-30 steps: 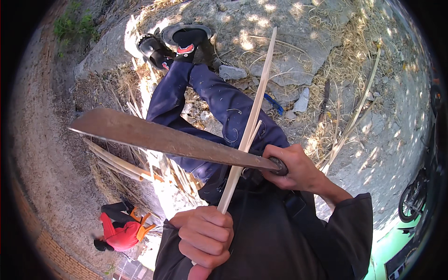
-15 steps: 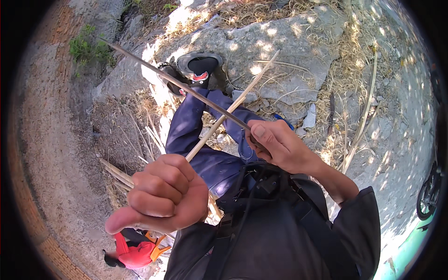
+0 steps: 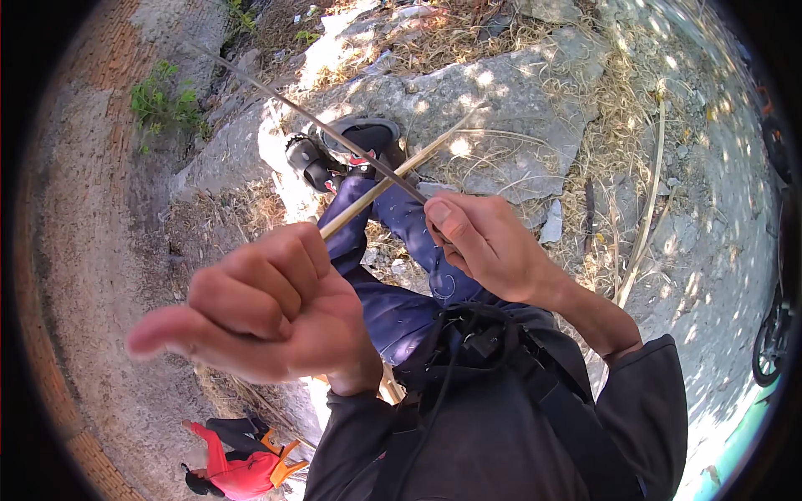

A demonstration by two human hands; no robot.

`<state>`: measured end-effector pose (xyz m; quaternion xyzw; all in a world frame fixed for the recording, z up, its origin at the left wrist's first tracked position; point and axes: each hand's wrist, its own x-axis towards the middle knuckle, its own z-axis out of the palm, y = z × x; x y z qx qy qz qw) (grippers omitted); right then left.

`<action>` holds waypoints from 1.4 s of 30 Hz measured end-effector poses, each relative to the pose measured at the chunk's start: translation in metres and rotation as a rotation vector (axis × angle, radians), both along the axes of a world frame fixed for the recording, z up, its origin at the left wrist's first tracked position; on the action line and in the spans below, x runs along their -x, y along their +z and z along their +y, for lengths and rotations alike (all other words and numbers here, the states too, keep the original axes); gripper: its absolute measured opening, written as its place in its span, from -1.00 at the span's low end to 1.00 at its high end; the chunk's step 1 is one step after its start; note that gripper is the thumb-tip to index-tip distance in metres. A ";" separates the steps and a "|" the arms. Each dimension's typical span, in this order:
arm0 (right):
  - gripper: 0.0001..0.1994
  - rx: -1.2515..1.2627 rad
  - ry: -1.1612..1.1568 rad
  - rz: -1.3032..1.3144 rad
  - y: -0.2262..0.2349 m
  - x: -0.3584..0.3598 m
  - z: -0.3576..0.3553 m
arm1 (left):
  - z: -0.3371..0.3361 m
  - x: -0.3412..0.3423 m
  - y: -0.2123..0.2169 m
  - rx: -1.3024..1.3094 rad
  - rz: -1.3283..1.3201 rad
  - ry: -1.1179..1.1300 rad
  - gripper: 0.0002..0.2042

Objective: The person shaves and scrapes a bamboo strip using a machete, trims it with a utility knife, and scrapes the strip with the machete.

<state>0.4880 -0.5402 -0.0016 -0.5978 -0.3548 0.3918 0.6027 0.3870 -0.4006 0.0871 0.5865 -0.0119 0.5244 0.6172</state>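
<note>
My left hand is closed in a fist round a pale wooden strip, its thumb sticking out to the left. From the fist the strip slants up and right over my legs. My right hand grips the near end of a long, thin, dark blade-like tool, whose handle is hidden by my fingers. That tool reaches away up and left, and crosses the strip just beyond my right hand. Whether the two touch cannot be told.
My legs in dark blue trousers stretch below the hands, shoes against a large flat rock. Dry shavings and long pale strips lie at the right. A person in red sits on an orange chair at the lower left.
My left hand has moved left and slightly up, drawing the strip with it, so less strip shows beyond the crossing. My right hand and the tool have shifted slightly up and left.
</note>
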 end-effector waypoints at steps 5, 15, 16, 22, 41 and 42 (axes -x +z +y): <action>-0.44 0.020 -0.007 0.108 -0.020 0.008 -0.004 | -0.019 0.012 -0.016 -0.106 -0.062 -0.088 -0.31; -0.44 0.006 0.075 0.088 -0.044 0.027 -0.037 | -0.043 0.040 -0.048 -0.186 -0.143 -0.135 -0.26; -0.43 -0.022 0.066 0.093 -0.045 0.027 -0.039 | -0.044 0.040 -0.049 -0.182 -0.142 -0.126 -0.26; -0.18 0.061 0.018 0.079 -0.045 0.028 -0.033 | -0.043 0.044 -0.048 -0.183 -0.132 -0.108 -0.26; -0.54 0.080 0.058 -0.020 -0.058 0.029 -0.037 | -0.049 0.050 -0.055 -0.063 -0.164 -0.017 -0.23; -0.56 0.047 0.079 -0.021 -0.055 0.029 -0.040 | -0.050 0.050 -0.056 -0.058 -0.200 -0.022 -0.23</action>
